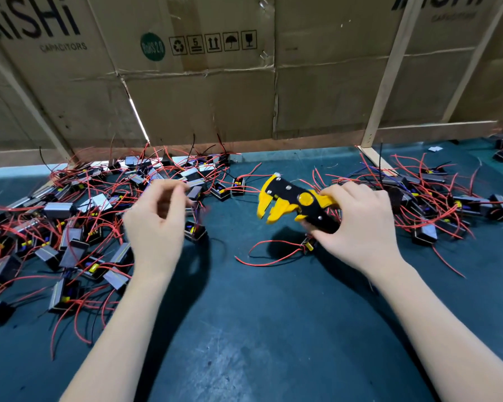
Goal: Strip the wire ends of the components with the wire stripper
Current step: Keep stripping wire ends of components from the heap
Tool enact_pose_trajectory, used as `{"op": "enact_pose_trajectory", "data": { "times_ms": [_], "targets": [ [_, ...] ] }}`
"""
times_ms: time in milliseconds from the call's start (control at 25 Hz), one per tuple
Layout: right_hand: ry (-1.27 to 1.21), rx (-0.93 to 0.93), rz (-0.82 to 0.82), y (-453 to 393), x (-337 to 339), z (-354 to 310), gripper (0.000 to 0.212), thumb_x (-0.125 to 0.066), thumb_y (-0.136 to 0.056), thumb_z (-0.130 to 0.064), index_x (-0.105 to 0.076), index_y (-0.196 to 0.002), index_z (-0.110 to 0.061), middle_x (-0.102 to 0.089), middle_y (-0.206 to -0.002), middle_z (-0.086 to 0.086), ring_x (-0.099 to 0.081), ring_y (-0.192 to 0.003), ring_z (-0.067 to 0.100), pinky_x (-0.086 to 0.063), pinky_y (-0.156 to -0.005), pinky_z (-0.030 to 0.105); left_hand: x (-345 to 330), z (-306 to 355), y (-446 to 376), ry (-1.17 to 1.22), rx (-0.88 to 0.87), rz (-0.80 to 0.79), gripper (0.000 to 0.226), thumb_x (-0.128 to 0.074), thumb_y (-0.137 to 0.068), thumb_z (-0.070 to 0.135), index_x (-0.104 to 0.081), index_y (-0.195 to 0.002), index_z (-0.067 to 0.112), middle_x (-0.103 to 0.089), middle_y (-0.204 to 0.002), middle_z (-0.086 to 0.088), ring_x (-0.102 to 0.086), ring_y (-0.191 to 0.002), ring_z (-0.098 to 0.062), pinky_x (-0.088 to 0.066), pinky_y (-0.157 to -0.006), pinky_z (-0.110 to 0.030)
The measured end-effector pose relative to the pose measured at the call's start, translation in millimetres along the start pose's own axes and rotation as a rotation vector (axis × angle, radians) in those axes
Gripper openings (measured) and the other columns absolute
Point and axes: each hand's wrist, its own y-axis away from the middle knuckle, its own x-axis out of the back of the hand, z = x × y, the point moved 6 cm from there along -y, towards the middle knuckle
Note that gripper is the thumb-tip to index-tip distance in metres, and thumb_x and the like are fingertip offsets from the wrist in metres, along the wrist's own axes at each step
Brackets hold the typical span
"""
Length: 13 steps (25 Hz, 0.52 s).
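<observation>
Wire stripper [295,203], the yellow-and-black kind, is up off the tabletop [244,329] in the person's right hand [357,221], fingers wrapped round its handles and its yellow nose aimed left and a bit down with the mouth parted. Left hand [154,224] is blurry, hovering over the edge of the big heap; the fingers look loosely curled with thumb and fingertips close together, but can't tell whether anything is pinched in there. Pile of components on the left [67,224] is a tangle of small black boxes with red and black leads, spread right back to the cardboard wall [215,91]. Second, smaller pile on the right [436,198] sits just past the right hand. One lone component [308,244] lies on the teal mat right under that hand, its red wire [262,256] looping out to the left.
</observation>
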Motion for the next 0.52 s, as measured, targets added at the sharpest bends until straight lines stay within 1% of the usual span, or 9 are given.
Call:
{"op": "enact_pose_trajectory", "data": {
  "times_ms": [40,80,120,160,200,240,320,400,520],
  "targets": [
    [-0.002,0.037,-0.041,1.7,-3.6,-4.7,0.047,-0.073,-0.068,-0.057,-0.066,-0.095,-0.019,-0.062,-0.088,0.000,-0.060,-0.090,0.029,-0.035,-0.076,0.038,8.7,-9.4,-6.1,-0.263,0.008,0.034,0.016,-0.059,-0.091,0.021,-0.066,-0.104,0.015,-0.070,-0.087,0.001,-0.065,-0.083,-0.023,-0.053,-0.078,-0.038],
    [-0.007,0.068,-0.079,3.6,-7.5,-9.2,0.046,-0.073,-0.068,-0.057,-0.065,-0.094,-0.020,-0.061,-0.085,-0.001,-0.059,-0.087,0.028,-0.033,-0.074,0.037,9.7,-21.8,-9.7,-0.506,0.061,-0.038,0.027,-0.062,-0.090,0.023,-0.062,-0.115,0.013,-0.069,-0.101,-0.006,-0.062,-0.096,-0.031,-0.049,-0.086,-0.044],
    [-0.010,0.090,-0.112,5.3,-11.6,-12.5,0.046,-0.073,-0.068,-0.058,-0.064,-0.092,-0.020,-0.060,-0.084,-0.002,-0.059,-0.086,0.027,-0.031,-0.073,0.036,5.6,-37.3,-10.4,-0.669,0.136,-0.172,0.039,-0.065,-0.089,0.027,-0.057,-0.124,0.010,-0.066,-0.112,-0.014,-0.056,-0.107,-0.038,-0.045,-0.092,-0.047],
    [-0.010,0.098,-0.141,6.8,-15.5,-14.2,0.045,-0.073,-0.068,-0.059,-0.064,-0.091,-0.021,-0.059,-0.083,-0.003,-0.059,-0.086,0.026,-0.029,-0.072,0.035,0.0,-48.3,-7.1,-0.731,0.208,-0.298,0.047,-0.066,-0.089,0.030,-0.054,-0.130,0.009,-0.063,-0.119,-0.020,-0.052,-0.113,-0.041,-0.044,-0.095,-0.048],
    [-0.010,0.091,-0.167,7.7,-18.6,-14.2,0.045,-0.072,-0.068,-0.060,-0.063,-0.091,-0.022,-0.059,-0.083,-0.004,-0.059,-0.086,0.026,-0.027,-0.072,0.034,-5.1,-53.4,-2.6,-0.715,0.250,-0.375,0.049,-0.066,-0.090,0.031,-0.053,-0.132,0.010,-0.063,-0.119,-0.020,-0.052,-0.114,-0.041,-0.044,-0.095,-0.048],
    [-0.011,0.072,-0.184,8.0,-20.6,-12.9,0.045,-0.072,-0.068,-0.060,-0.062,-0.091,-0.022,-0.059,-0.084,-0.005,-0.059,-0.087,0.025,-0.026,-0.072,0.033,-8.2,-53.6,0.9,-0.652,0.260,-0.394,0.044,-0.066,-0.091,0.030,-0.056,-0.130,0.012,-0.066,-0.114,-0.016,-0.056,-0.112,-0.039,-0.046,-0.092,-0.045],
    [-0.007,0.014,-0.193,7.1,-22.4,-7.3,0.046,-0.073,-0.068,-0.058,-0.062,-0.095,-0.023,-0.060,-0.086,-0.005,-0.060,-0.091,0.025,-0.027,-0.073,0.034,-8.3,-47.2,2.9,-0.542,0.235,-0.318,0.028,-0.068,-0.088,0.024,-0.063,-0.116,0.018,-0.071,-0.092,-0.003,-0.063,-0.099,-0.033,-0.048,-0.080,-0.038],
    [0.017,-0.043,-0.196,6.7,-24.5,1.3,0.045,-0.073,-0.067,-0.055,-0.060,-0.096,-0.024,-0.061,-0.088,-0.004,-0.060,-0.094,0.026,-0.030,-0.074,0.035,-6.5,-38.3,1.9,-0.541,0.175,-0.242,0.021,-0.071,-0.084,0.018,-0.066,-0.105,0.020,-0.069,-0.078,0.005,-0.063,-0.091,-0.030,-0.044,-0.073,-0.034],
    [0.157,-0.087,-0.177,3.7,-25.1,14.2,0.045,-0.073,-0.066,-0.051,-0.058,-0.095,-0.020,-0.062,-0.089,0.001,-0.059,-0.091,0.028,-0.030,-0.073,0.036,-3.5,-25.9,-0.5,-0.543,0.092,-0.162,0.029,-0.071,-0.082,0.014,-0.065,-0.110,0.018,-0.066,-0.074,0.008,-0.059,-0.092,-0.030,-0.041,-0.073,-0.035]
  ]
}}
